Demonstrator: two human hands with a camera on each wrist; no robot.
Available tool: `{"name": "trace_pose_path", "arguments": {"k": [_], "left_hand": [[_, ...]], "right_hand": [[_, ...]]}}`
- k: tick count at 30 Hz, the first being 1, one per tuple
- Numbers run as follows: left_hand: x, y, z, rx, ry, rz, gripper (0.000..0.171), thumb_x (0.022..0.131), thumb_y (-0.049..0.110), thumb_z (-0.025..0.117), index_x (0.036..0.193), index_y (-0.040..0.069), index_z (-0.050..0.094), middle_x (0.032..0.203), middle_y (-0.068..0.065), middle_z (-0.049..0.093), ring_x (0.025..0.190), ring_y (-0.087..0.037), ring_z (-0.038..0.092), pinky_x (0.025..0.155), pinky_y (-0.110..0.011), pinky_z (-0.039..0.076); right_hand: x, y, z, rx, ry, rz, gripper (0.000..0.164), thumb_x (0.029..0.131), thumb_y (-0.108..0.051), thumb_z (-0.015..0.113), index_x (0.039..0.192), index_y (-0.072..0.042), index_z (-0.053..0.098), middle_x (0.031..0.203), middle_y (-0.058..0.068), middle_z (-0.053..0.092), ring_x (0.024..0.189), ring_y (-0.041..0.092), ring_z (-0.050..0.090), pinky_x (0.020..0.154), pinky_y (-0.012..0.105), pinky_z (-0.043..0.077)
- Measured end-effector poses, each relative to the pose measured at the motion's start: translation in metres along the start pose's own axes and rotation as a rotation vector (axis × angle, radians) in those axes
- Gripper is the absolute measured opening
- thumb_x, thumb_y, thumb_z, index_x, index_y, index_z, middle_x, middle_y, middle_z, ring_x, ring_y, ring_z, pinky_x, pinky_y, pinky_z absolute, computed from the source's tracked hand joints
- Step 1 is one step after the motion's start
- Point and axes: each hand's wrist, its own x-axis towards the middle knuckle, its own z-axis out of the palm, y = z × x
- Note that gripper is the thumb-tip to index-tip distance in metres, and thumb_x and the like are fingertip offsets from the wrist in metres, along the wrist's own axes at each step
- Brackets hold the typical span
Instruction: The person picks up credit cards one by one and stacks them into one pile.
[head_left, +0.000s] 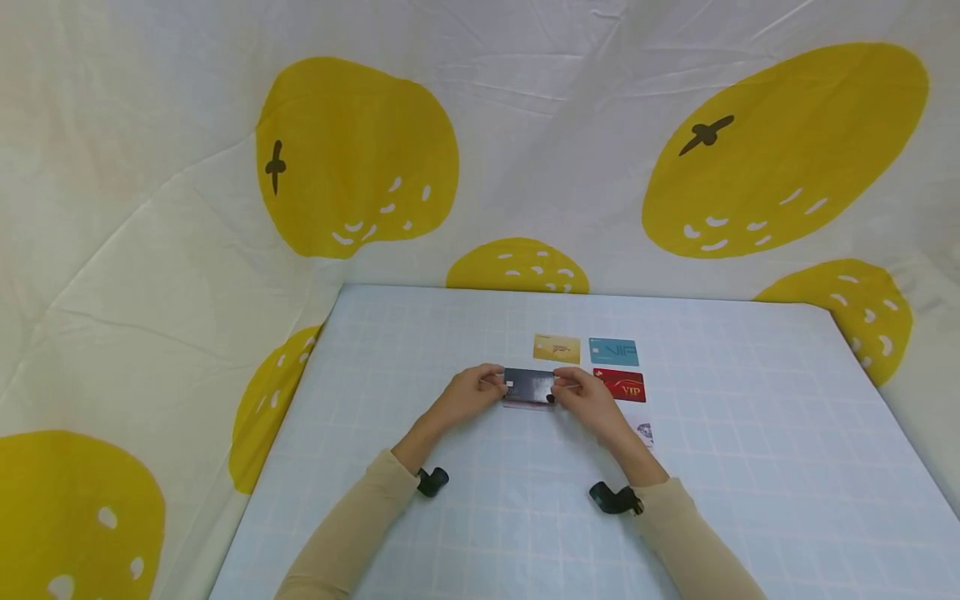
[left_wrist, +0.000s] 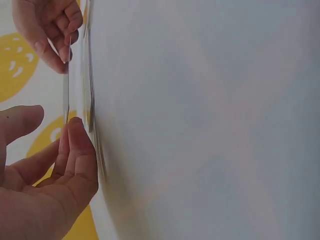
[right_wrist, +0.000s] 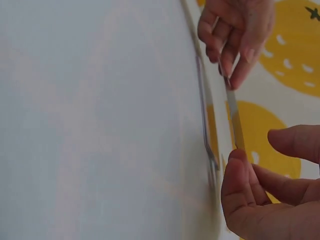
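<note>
A dark bank-type card [head_left: 529, 386] with a small light chip is held level between the two hands. My left hand [head_left: 471, 392] grips its left end and my right hand [head_left: 587, 400] its right end. Both wrist views show the card edge-on, a thin strip [left_wrist: 66, 95] raised off the table, with fingertips at each end. In the right wrist view, one finger of the right hand [right_wrist: 270, 190] stands off the card. Below the held card lies a thin flat stack [right_wrist: 204, 110], mostly hidden in the head view.
Beyond the hands lie a gold card [head_left: 557, 348] and a teal card [head_left: 614, 352]. A red VIP card [head_left: 628, 386] and a pale printed card [head_left: 644, 432] lie to the right, partly behind the right hand. Light blue checked cloth [head_left: 750, 467] covers the table; a fruit-print curtain [head_left: 540, 167] hangs behind.
</note>
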Motion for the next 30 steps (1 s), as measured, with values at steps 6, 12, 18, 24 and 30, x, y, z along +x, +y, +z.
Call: {"name": "trace_pose_path", "arguments": {"k": [6, 12, 18, 24, 30], "left_hand": [[0.0005, -0.0019, 0.0024, 0.012, -0.015, 0.01, 0.04, 0.099, 0.024, 0.063, 0.134, 0.004, 0.061, 0.109, 0.0, 0.069, 0.105, -0.019, 0.066, 0.091, -0.038, 0.051], [0.0008, -0.0016, 0.0032, 0.027, -0.022, 0.013, 0.039, 0.099, 0.022, 0.063, 0.133, 0.003, 0.061, 0.107, 0.0, 0.07, 0.106, -0.019, 0.066, 0.093, -0.037, 0.051], [-0.0008, 0.0016, 0.003, 0.033, -0.028, -0.004, 0.039, 0.099, 0.023, 0.063, 0.132, 0.003, 0.061, 0.11, -0.001, 0.069, 0.109, -0.02, 0.065, 0.094, -0.038, 0.05], [-0.0009, 0.0039, 0.0034, 0.042, -0.032, -0.021, 0.04, 0.099, 0.024, 0.064, 0.132, 0.002, 0.061, 0.111, -0.003, 0.069, 0.11, -0.021, 0.065, 0.094, -0.039, 0.05], [0.0001, 0.0062, 0.0046, 0.072, -0.029, -0.043, 0.04, 0.099, 0.025, 0.063, 0.132, 0.003, 0.061, 0.111, -0.003, 0.069, 0.108, -0.02, 0.064, 0.093, -0.039, 0.051]], "right_hand": [[0.0008, 0.0052, 0.001, -0.003, -0.005, 0.002, 0.039, 0.098, -0.023, 0.065, 0.134, -0.009, 0.06, 0.116, 0.009, 0.064, 0.094, 0.024, 0.063, 0.08, 0.032, 0.054], [0.002, 0.0096, 0.0019, -0.023, -0.013, 0.009, 0.04, 0.098, -0.025, 0.066, 0.134, -0.011, 0.06, 0.116, 0.008, 0.064, 0.093, 0.024, 0.062, 0.079, 0.032, 0.055], [0.0012, 0.0089, 0.0026, -0.027, -0.022, 0.019, 0.04, 0.098, -0.025, 0.066, 0.134, -0.011, 0.06, 0.116, 0.007, 0.064, 0.093, 0.024, 0.062, 0.08, 0.033, 0.055], [0.0008, 0.0072, 0.0032, -0.027, -0.024, 0.029, 0.04, 0.097, -0.025, 0.067, 0.134, -0.01, 0.06, 0.116, 0.008, 0.065, 0.095, 0.024, 0.062, 0.081, 0.034, 0.056], [0.0015, 0.0078, 0.0041, -0.043, -0.023, 0.036, 0.04, 0.097, -0.025, 0.067, 0.134, -0.01, 0.06, 0.116, 0.007, 0.065, 0.094, 0.024, 0.062, 0.08, 0.033, 0.056]]}}
